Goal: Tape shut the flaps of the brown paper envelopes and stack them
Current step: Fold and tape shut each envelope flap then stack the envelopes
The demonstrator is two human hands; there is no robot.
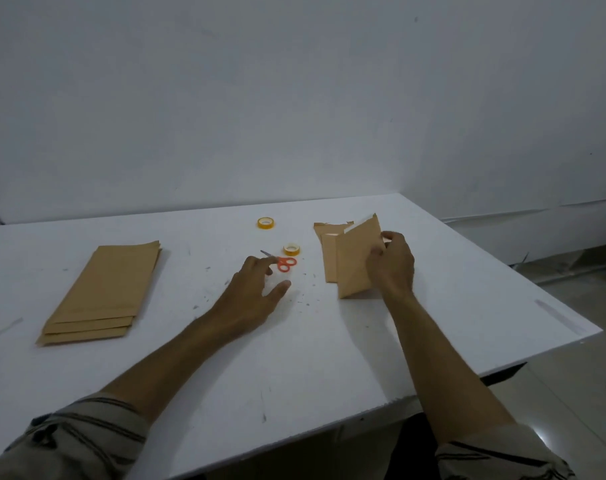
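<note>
**Risks: slip, botched tape, mixed piles**

R hand pinches the right edge of one brown envelope, fingers curled round it. It holds the envelope tipped up off the worktop; lower edge near or on the surface, can't tell which. Pale strip shows along the top edge, so flap looks not yet taped. Grip is on one edge only, so the paper could sag, crease or slip out if swung fast.

L hand is wide, fingers spread, holding nothing, just beside the orange scissors. The near tape roll sits just beyond them, the far tape roll further back. One free hand can't pull & cut tape alone. Likely snag: tape sticks to itself or lands crooked unless the envelope is laid flat first.

Behind the lifted one lie loose envelopes, tops ragged; dragging across could shift them. Well apart on the other side: left stack, edges already fanned, so careless adding = more skew, or an untaped one mixed in
</note>
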